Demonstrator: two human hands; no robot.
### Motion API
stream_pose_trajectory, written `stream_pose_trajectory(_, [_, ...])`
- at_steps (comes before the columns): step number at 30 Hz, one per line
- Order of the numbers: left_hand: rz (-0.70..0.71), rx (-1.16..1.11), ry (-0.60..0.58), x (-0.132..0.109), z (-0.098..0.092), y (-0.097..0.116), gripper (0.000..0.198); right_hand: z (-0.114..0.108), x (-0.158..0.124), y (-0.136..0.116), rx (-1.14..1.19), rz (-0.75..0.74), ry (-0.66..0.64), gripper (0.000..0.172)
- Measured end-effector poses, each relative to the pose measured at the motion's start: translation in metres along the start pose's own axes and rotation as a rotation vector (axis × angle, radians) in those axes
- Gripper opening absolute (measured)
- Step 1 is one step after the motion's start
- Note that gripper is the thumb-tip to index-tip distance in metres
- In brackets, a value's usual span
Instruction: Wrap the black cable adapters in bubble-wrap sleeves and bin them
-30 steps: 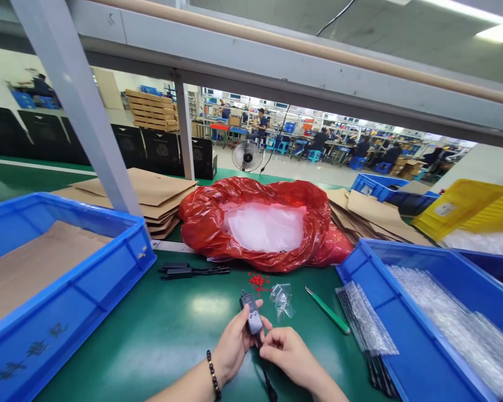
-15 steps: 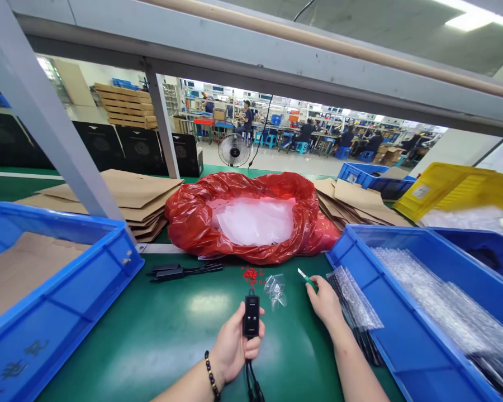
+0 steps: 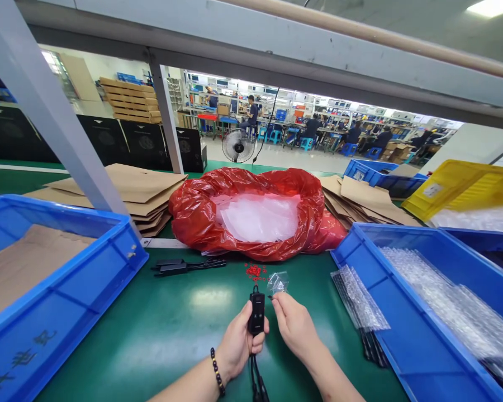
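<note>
My left hand (image 3: 237, 343) is closed around a small black in-line controller (image 3: 257, 317), held upright, with its black cable (image 3: 255, 382) hanging down towards me. My right hand (image 3: 295, 326) is just to the right of it, fingers pinched together close to the controller's upper edge; a tiny dark tip shows at the fingertips, and I cannot make out what it is. Just beyond the hands lie a small clear plastic bag (image 3: 279, 282) and a scatter of tiny red pieces (image 3: 254, 272) on the green table.
A red plastic bag (image 3: 193, 218) holding clear sheets lies behind. Black cabled parts (image 3: 176, 266) lie at left centre. Blue bins stand left (image 3: 67, 290) and right (image 3: 402, 335), with bubble-wrap bags (image 3: 358, 304) beside the right one. Cardboard stacks (image 3: 138, 190) and a yellow bin (image 3: 465, 190) are farther back.
My right hand went out to the green-handled tool on the table, then came back beside the controller. The tool no longer lies on the table. The controller now shows its black side.
</note>
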State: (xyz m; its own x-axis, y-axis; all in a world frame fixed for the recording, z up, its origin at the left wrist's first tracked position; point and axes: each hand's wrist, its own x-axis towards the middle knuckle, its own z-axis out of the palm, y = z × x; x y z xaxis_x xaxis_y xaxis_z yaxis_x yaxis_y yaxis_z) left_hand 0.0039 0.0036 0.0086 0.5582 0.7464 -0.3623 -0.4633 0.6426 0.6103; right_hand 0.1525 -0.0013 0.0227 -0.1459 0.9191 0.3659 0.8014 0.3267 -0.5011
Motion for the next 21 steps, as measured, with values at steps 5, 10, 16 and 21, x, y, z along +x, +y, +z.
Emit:
stream_pose_trajectory(5, [0.026,0.034,0.021,-0.0001,0.0006,-0.0032,0.045,0.0045,0.0002,0.0018,-0.048,-0.01,-0.013,0.03])
stream_pose_trajectory(10, [0.028,0.043,0.024,-0.0005,0.001,-0.0036,0.046,0.0072,-0.0004,0.0031,-0.082,-0.03,0.012,0.031])
stream_pose_trajectory(16, [0.045,0.051,0.031,-0.0002,-0.0005,-0.0042,0.048,0.0061,0.0011,0.0002,0.048,0.042,-0.029,0.031])
stream_pose_trajectory(21, [0.02,0.051,0.022,-0.0003,-0.0015,-0.0062,0.048,0.0026,0.0042,-0.0036,0.304,0.199,-0.163,0.033])
